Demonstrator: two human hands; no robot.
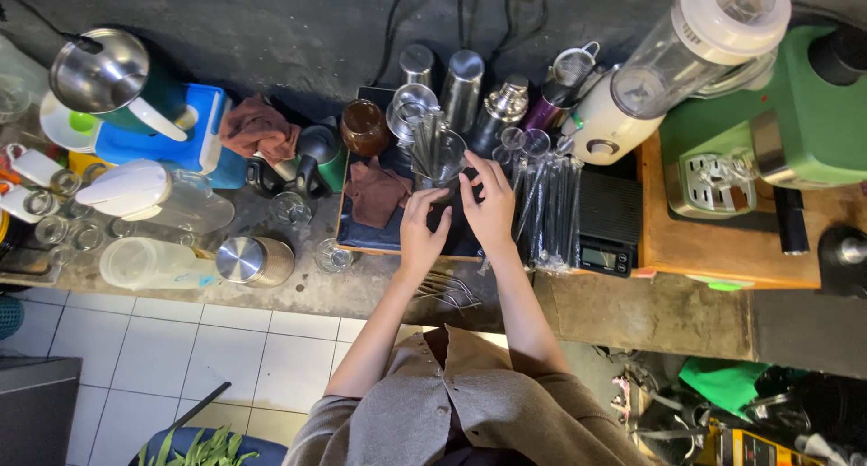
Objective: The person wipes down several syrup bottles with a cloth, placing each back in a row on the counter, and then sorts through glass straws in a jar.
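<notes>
hands: left hand point(423, 220) and right hand point(492, 204) clasped round upright metal cup point(440, 163), straws pointing up

Left hand point(423, 229) fingertips hidden behind utensil cup point(440, 162) — grip perhaps closed, unclear.

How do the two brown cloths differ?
The left cloth is lighter, reddish brown, bunched up beside the blue box. The right cloth is darker brown, lying flatter on the tray, nearer the left hand. Neither hand touches either; both are crumpled.
</notes>
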